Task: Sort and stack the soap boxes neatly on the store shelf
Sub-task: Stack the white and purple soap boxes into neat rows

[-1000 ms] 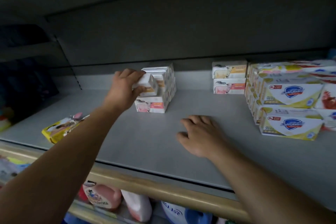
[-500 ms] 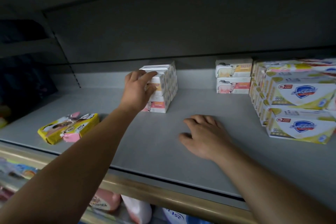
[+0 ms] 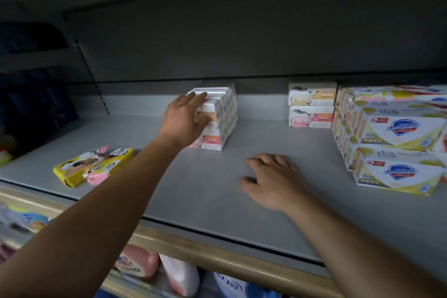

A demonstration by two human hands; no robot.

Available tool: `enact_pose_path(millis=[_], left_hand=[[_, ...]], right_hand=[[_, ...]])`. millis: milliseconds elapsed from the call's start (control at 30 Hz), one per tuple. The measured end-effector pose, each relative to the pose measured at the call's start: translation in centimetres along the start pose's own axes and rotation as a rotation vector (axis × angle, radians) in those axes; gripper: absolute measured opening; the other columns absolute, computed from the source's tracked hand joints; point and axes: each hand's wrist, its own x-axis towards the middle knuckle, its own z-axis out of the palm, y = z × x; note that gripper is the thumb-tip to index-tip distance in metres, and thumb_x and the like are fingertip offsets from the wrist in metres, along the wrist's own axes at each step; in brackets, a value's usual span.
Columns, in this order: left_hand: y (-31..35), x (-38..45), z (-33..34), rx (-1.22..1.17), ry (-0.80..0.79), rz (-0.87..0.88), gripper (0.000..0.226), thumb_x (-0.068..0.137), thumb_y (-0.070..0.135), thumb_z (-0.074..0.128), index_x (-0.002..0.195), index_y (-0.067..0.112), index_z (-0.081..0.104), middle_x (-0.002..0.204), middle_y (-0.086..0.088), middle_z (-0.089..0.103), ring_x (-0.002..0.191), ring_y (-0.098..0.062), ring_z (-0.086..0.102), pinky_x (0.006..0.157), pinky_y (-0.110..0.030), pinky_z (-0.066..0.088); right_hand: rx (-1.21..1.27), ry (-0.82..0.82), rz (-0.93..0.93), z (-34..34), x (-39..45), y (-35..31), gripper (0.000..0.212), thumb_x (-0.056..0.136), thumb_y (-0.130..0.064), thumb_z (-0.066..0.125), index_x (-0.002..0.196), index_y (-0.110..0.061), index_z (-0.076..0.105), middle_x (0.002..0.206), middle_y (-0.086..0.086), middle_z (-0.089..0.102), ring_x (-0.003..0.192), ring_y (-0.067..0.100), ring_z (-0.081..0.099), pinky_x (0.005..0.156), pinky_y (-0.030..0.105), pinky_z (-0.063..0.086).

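The left hand (image 3: pixel 185 120) lies with straight fingers (image 3: pixel 197 99) against the front of the white soap box stack (image 3: pixel 217 116), seemingly pressing, gripping nothing; the right hand (image 3: pixel 273 181) rests flat on the shelf (image 3: pixel 217 201)

Left hand (image 3: pixel 184 120) covering the soap stack's (image 3: pixel 217 116) front labels, red-and-white boxes (image 3: pixel 435 97) cut off at right edge, blurred

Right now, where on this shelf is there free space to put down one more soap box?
The widest bare patch of the shelf lies between the white soap stack under the left hand and the two sheep-print boxes. The right hand rests at its front. Another gap lies between the yellow packet and that stack. The right end, with the Safeguard boxes, is crowded.
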Motion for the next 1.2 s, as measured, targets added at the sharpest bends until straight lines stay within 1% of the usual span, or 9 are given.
enact_pose_path(millis=[133, 267, 333, 433, 500, 767, 1000, 1133, 1200], left_hand=[[0.4, -1.5, -1.1, -0.023, 0.065, -0.040, 0.056, 0.089, 0.027, 0.066, 0.142, 0.017, 0.049, 0.147, -0.013, 0.046, 0.137, -0.035, 0.035, 0.113, -0.044, 0.031], [1.6, -4.8, -1.3, -0.124, 0.192, -0.009, 0.033, 0.083, 0.014, 0.068, 0.116, 0.010, 0.066, 0.118, -0.012, 0.062, 0.109, -0.033, 0.054, 0.090, -0.028, 0.038], [2.0, -6.7, -0.6, -0.180, 0.062, -0.040, 0.029, 0.084, 0.015, 0.070, 0.112, 0.010, 0.068, 0.111, -0.012, 0.065, 0.102, -0.031, 0.060, 0.084, -0.024, 0.039], [2.2, -8.6, 0.8, -0.144, -0.240, -0.051, 0.036, 0.088, 0.032, 0.067, 0.120, 0.015, 0.066, 0.117, -0.009, 0.067, 0.109, -0.028, 0.061, 0.091, -0.026, 0.042], [2.3, -8.9, 1.2, -0.123, -0.315, -0.022, 0.039, 0.089, 0.043, 0.062, 0.117, 0.016, 0.067, 0.108, -0.007, 0.070, 0.105, -0.027, 0.062, 0.089, -0.028, 0.046], [1.7, -8.8, 1.9, -0.118, -0.292, 0.029, 0.060, 0.079, 0.062, 0.037, 0.092, 0.013, 0.070, 0.095, -0.005, 0.072, 0.098, -0.026, 0.063, 0.082, -0.035, 0.051], [1.0, -8.5, 2.8, -0.121, -0.291, 0.023, 0.037, 0.089, 0.052, 0.050, 0.091, 0.019, 0.068, 0.086, 0.001, 0.067, 0.095, -0.025, 0.059, 0.079, -0.034, 0.051], [0.9, -8.4, 3.2, -0.131, -0.275, 0.010, 0.038, 0.087, 0.055, 0.049, 0.096, 0.025, 0.069, 0.088, 0.002, 0.068, 0.098, -0.025, 0.059, 0.081, -0.034, 0.052], [0.9, -8.4, 3.4, -0.113, -0.270, 0.003, 0.045, 0.083, 0.060, 0.042, 0.097, 0.027, 0.068, 0.090, 0.003, 0.068, 0.099, -0.024, 0.059, 0.080, -0.033, 0.053]], right_hand=[[0.011, 0.010, 0.005, 0.0, 0.0, 0.0, 0.054, 0.090, -0.052, 0.038, 0.141, -0.033, 0.043, 0.148, -0.009, 0.038, 0.136, 0.021, 0.032, 0.111, 0.036, 0.024], [0.032, 0.009, 0.013, -0.1, 0.1, 0.1, 0.055, 0.089, -0.053, 0.040, 0.141, -0.035, 0.043, 0.148, -0.011, 0.038, 0.137, 0.020, 0.033, 0.112, 0.035, 0.023], [0.041, 0.019, 0.016, -0.1, 0.1, 0.1, 0.054, 0.088, -0.053, 0.043, 0.139, -0.035, 0.045, 0.147, -0.012, 0.040, 0.136, 0.020, 0.034, 0.112, 0.035, 0.024], [0.071, 0.036, 0.032, -0.4, 0.2, 0.1, 0.052, 0.087, -0.050, 0.049, 0.135, -0.032, 0.051, 0.144, -0.009, 0.045, 0.134, 0.020, 0.038, 0.111, 0.030, 0.027], [0.127, 0.058, 0.059, -0.7, 0.3, 0.3, 0.049, 0.086, -0.045, 0.054, 0.132, -0.027, 0.055, 0.140, -0.004, 0.050, 0.131, 0.021, 0.043, 0.108, 0.027, 0.031], [0.074, 0.181, 0.137, -4.4, 3.6, 2.4, 0.053, 0.086, -0.042, 0.060, 0.134, -0.021, 0.052, 0.139, 0.004, 0.047, 0.129, 0.028, 0.042, 0.104, 0.033, 0.037], [-0.210, 0.356, 0.203, -8.9, 10.5, 7.0, 0.061, 0.081, -0.040, 0.067, 0.133, -0.013, 0.051, 0.131, 0.017, 0.051, 0.120, 0.039, 0.048, 0.099, 0.039, 0.041], [-0.334, 0.328, 0.361, -10.0, 13.6, 9.0, 0.051, 0.079, -0.050, 0.064, 0.119, -0.019, 0.060, 0.120, 0.017, 0.061, 0.109, 0.040, 0.057, 0.088, 0.039, 0.045], [-0.332, 0.272, 0.418, -10.0, 14.6, 10.1, 0.049, 0.080, -0.053, 0.064, 0.116, -0.020, 0.061, 0.120, 0.015, 0.062, 0.110, 0.039, 0.057, 0.090, 0.040, 0.045]])
